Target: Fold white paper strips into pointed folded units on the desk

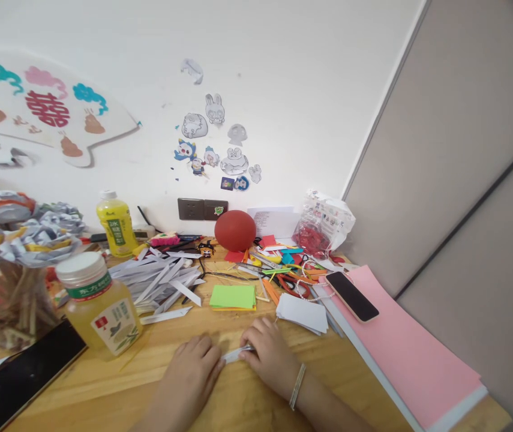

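A narrow strip of white paper [233,354] lies low over the wooden table between my two hands. My right hand [267,348], with a bracelet at the wrist, pinches its right end between thumb and fingers. At the strip's left end is my left hand [197,369], its fingers pressed together and curled down onto the paper. The left fingertips are partly hidden. Just beyond the hands lie a stack of green paper slips [233,297] and a stack of white paper slips [302,313].
A pile of folded white paper strips [166,279] is at the left, behind a bottle of yellow drink [98,306]. A red balloon [235,231], scissors [290,282] and paper scraps crowd the back. At right, a phone [352,296] rests on pink paper [400,342].
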Available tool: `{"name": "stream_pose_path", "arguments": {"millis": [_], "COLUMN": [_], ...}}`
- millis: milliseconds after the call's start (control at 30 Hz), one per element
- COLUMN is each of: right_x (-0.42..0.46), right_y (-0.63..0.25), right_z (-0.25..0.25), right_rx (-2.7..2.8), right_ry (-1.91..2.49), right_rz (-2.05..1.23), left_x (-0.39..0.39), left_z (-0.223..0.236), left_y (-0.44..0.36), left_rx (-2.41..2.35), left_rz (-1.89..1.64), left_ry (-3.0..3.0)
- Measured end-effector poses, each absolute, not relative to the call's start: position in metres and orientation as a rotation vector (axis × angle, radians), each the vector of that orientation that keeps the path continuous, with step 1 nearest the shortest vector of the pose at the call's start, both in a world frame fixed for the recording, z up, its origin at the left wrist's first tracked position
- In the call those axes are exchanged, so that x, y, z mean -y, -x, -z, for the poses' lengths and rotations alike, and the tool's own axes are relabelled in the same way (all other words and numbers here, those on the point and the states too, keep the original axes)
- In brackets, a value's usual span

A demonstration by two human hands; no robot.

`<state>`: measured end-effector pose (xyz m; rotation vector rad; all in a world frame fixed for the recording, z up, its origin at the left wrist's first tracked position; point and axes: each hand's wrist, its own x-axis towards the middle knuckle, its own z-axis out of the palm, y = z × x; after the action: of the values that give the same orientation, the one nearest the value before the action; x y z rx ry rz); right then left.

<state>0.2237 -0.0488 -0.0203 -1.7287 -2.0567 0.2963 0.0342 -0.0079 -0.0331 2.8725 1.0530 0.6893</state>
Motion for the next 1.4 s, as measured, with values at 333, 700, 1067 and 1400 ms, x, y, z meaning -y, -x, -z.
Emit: {"name": "stream_pose_path", "arguments": {"millis": [333, 700, 1067, 1400], "right_x": [0.051, 0.050, 0.057, 0.058], "right_y": [-0.222, -0.226, -0.217, -0.230], "right_z": [0.023, 0.027, 0.023, 0.009], "right_rx": [2.096, 2.435, 2.591, 2.456], "right_ry": [1.681, 1.427, 1.233, 1.134], "right_rz": [-0.313, 0.157, 0.158, 0.000], "left_x": [0.009, 0.011, 0.024, 0.021], "left_z": [0.033, 0.027, 0.023, 0.010], "left_y": [-0.033, -0.027, -0.033, -0.024], "left_rx": [-1.115, -0.925, -0.662, -0.660], "left_rz": [-0.774, -0.965, -0.923, -0.898], "left_ry": [-2.705, -2.798, -2.926, -3.007]}}
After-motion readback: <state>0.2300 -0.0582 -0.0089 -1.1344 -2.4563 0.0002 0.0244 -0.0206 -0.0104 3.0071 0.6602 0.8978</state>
